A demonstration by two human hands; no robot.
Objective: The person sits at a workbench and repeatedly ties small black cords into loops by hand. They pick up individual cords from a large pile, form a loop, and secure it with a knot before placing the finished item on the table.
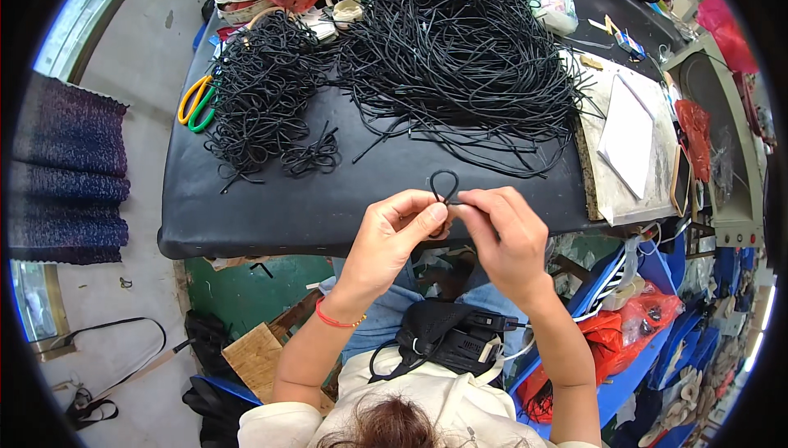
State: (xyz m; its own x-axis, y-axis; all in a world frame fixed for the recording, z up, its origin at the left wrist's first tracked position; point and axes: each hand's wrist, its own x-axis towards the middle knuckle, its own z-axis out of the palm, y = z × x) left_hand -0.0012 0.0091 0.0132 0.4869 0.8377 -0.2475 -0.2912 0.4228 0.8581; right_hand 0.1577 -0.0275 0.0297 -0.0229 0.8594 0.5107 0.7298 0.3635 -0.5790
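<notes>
- The black cord loop [444, 172] shows near the middle of the frame, over the near part of the counter [246, 218].
- The left hand [420, 215] pinches it at the crossing, thumb against finger, I'd say to keep its shape.
- The right hand [476, 211] pinches the cord just beside, apparently steadying that side.
- Long black cords [468, 70] spread across upper centre, probably for easy reach; a tangled heap [267, 78] lies at upper left, perhaps kept separate, beside scissors [195, 105].
</notes>
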